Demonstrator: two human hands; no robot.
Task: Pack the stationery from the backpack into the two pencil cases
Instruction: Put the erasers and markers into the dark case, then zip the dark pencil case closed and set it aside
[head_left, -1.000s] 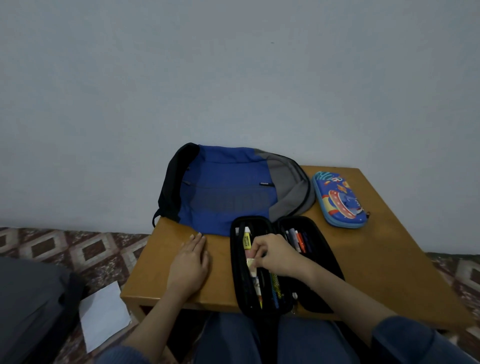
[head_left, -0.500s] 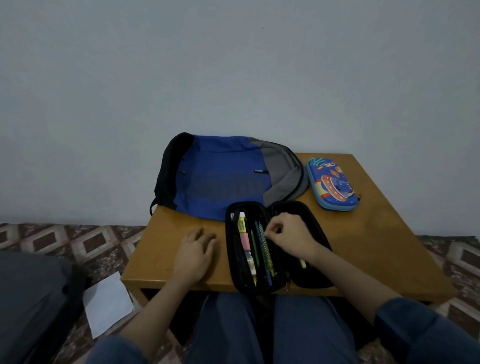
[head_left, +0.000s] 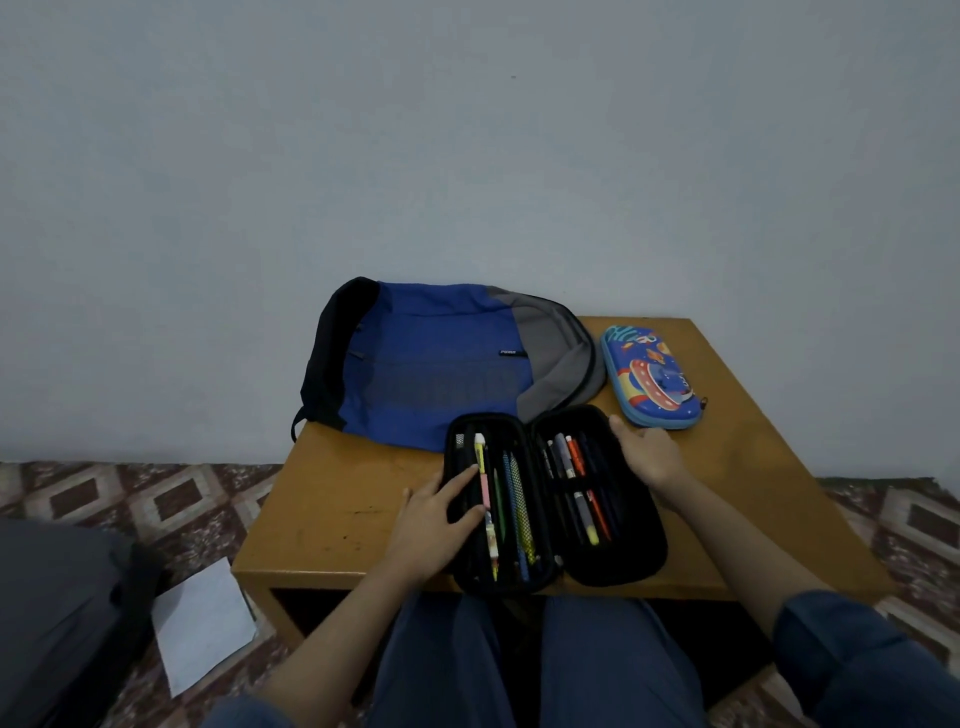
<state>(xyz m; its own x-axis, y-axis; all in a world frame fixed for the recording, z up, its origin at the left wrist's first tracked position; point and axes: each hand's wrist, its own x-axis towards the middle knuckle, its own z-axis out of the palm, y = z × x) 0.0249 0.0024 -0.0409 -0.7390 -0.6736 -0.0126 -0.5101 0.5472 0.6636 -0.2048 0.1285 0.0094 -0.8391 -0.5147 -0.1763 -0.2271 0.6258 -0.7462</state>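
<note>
black pencil case (head_left: 626, 564) lies open under straight fingers (head_left: 458, 480) of left hand (head_left: 426, 522); right hand (head_left: 649, 457), relaxed, touches its right rim.

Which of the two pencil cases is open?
The black pencil case nearest the person: spread flat, pens showing, left hand resting on it. The blue cartoon-print pencil case beside the backpack is closed.

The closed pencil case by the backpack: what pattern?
Blue hard pencil case: colourful cartoon print, head view.

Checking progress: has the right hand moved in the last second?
Yes. The right hand went rightward across the open black pencil case, from its left half to its right outer edge, near the colourful pencil case.
</note>
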